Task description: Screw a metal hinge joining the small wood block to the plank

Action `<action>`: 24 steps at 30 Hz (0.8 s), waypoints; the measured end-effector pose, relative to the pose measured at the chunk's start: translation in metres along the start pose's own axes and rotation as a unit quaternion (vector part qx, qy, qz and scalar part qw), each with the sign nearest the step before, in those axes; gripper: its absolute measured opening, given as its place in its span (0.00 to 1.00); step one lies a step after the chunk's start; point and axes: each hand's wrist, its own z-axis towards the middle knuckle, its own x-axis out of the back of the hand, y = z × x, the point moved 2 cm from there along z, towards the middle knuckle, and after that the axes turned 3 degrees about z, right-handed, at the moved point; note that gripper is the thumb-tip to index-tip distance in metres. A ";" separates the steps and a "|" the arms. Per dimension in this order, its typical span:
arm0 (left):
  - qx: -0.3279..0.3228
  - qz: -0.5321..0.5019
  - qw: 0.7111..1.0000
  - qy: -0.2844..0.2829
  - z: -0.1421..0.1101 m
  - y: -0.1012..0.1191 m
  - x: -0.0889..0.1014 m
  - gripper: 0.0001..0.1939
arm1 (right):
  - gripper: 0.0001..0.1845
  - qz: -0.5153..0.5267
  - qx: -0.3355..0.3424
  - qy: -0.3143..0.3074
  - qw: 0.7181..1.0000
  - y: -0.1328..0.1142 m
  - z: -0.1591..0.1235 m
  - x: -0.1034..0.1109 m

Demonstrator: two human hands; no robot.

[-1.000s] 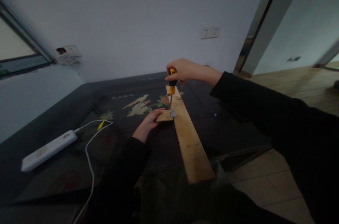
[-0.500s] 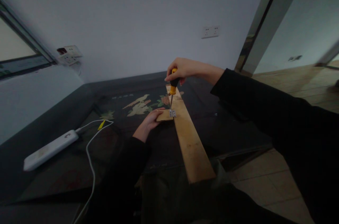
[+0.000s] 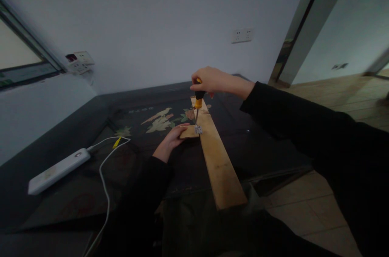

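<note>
My right hand (image 3: pixel 207 80) is closed around the yellow-and-black handle of a screwdriver (image 3: pixel 198 101). Its shaft points down, and the tip meets a small metal hinge (image 3: pixel 198 129). That hinge spans the joint between a small wooden block (image 3: pixel 189 132) and a long wooden board (image 3: pixel 220 160). Gripping the block at its left end is my left hand (image 3: pixel 174 137), with the fingers along its far edge and the thumb side partly hidden. The board runs from the middle of the dark table towards my lap, past the table's near edge.
On the left of the dark table (image 3: pixel 130 168) lies a white power strip (image 3: pixel 59 171), its white cable (image 3: pixel 103 180) looping down over the near edge. A painted bird and flowers decorate the tabletop. Wall sockets (image 3: pixel 242 35) sit behind, and a tiled floor (image 3: pixel 304 208) shows at right.
My right hand and wrist have shifted very slightly around the screwdriver handle. The left hand, block, hinge and board stay in place.
</note>
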 end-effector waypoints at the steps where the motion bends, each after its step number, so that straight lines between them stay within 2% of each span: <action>1: -0.001 -0.001 1.000 0.001 0.000 0.000 0.000 0.12 | 0.17 -0.015 -0.002 0.017 1.000 0.000 0.001 -0.001; 3: -0.002 -0.002 1.000 0.000 -0.001 0.000 -0.001 0.11 | 0.18 -0.020 -0.005 0.034 0.999 0.000 0.002 -0.003; 6: -0.003 -0.002 1.000 -0.003 -0.003 0.001 -0.002 0.10 | 0.20 0.014 -0.003 0.024 1.000 0.003 0.003 -0.002; 12: -0.002 0.010 1.000 0.001 -0.004 0.001 0.000 0.12 | 0.25 0.105 0.014 -0.088 0.990 0.007 0.002 0.007; 15: 0.003 0.014 1.000 0.008 -0.004 0.002 0.001 0.12 | 0.24 0.087 0.020 -0.102 0.991 0.007 0.003 0.009; 17: 0.003 0.013 1.000 0.011 -0.005 0.002 0.000 0.12 | 0.22 0.053 0.017 -0.077 0.996 0.006 0.003 0.007; 22: -0.002 0.004 1.000 0.010 -0.006 0.003 -0.003 0.09 | 0.22 -0.027 0.001 0.055 0.998 0.004 0.004 0.000; 24: -0.003 0.002 1.000 0.006 -0.005 0.002 -0.002 0.09 | 0.23 -0.039 -0.003 0.065 0.997 0.004 0.004 -0.001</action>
